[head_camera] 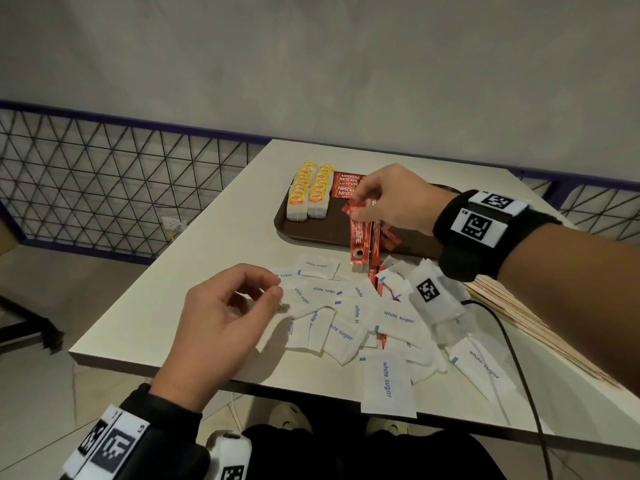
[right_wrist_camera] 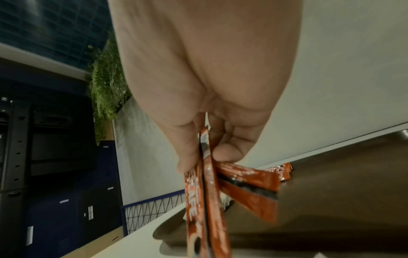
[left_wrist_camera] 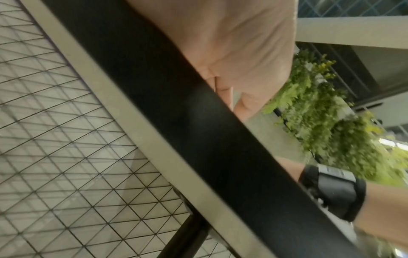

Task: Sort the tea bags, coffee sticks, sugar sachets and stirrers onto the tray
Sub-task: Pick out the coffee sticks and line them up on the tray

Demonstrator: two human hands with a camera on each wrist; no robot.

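Observation:
A brown tray (head_camera: 311, 232) at the back of the white table holds two rows of yellow tea bags (head_camera: 311, 194) and a few red coffee sticks (head_camera: 348, 185). My right hand (head_camera: 362, 206) pinches several red coffee sticks (head_camera: 360, 240) by their tops; they hang over the tray's front edge. The right wrist view shows the right hand (right_wrist_camera: 198, 157) gripping those coffee sticks (right_wrist_camera: 212, 200) above the tray (right_wrist_camera: 331, 200). White sugar sachets (head_camera: 346, 323) lie heaped in front of the tray, partly covering another coffee stick (head_camera: 379, 289). My left hand (head_camera: 277, 287) hovers at the heap's left edge, fingers loosely curled, holding nothing. Wooden stirrers (head_camera: 519, 313) lie at the right.
A black cable (head_camera: 512, 341) runs over the table's right part and off the front edge. A wire mesh railing (head_camera: 104, 188) stands left of and behind the table. The table's edge (left_wrist_camera: 154, 139) hides most of the left hand (left_wrist_camera: 234, 104) in the left wrist view.

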